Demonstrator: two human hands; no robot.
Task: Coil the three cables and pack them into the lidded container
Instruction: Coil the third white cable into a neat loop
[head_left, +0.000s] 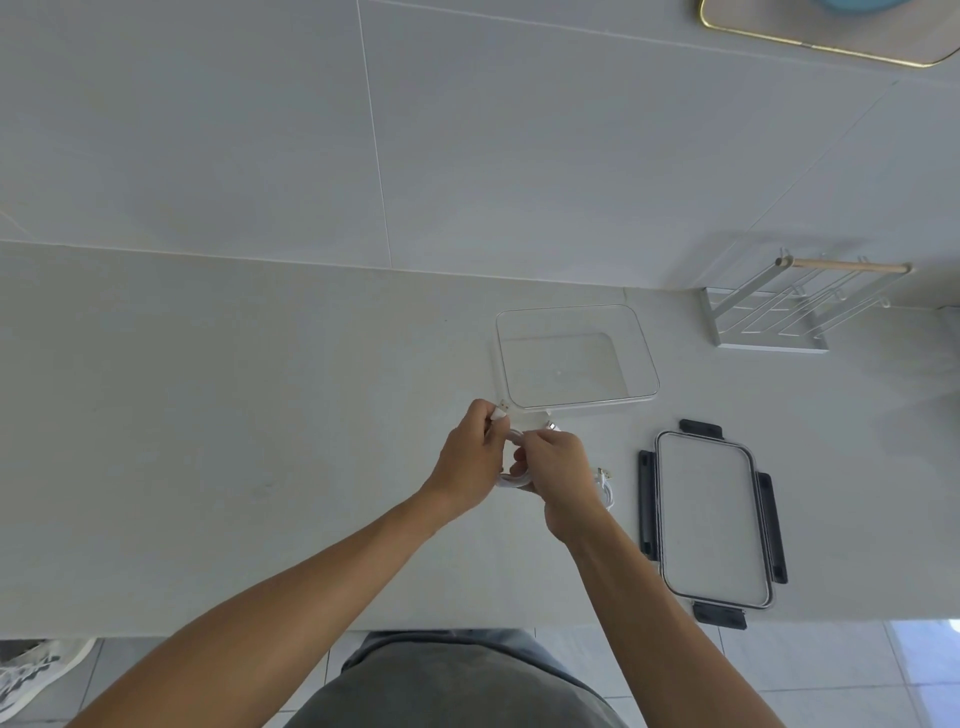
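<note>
Coiling a white cable (511, 480) between both hands: left hand (470, 462) pinches one plug end, right hand (558, 467) curls round the loops. Just beyond, the clear container (644, 358) sits open, nothing in it; lid (714, 519) lies apart to the right. A second cable (605, 486) waits beside the right wrist; a third is not visible. Risk: springy loops uncoiling if grip loosens before packing. No readable writing or brand anywhere.
</note>
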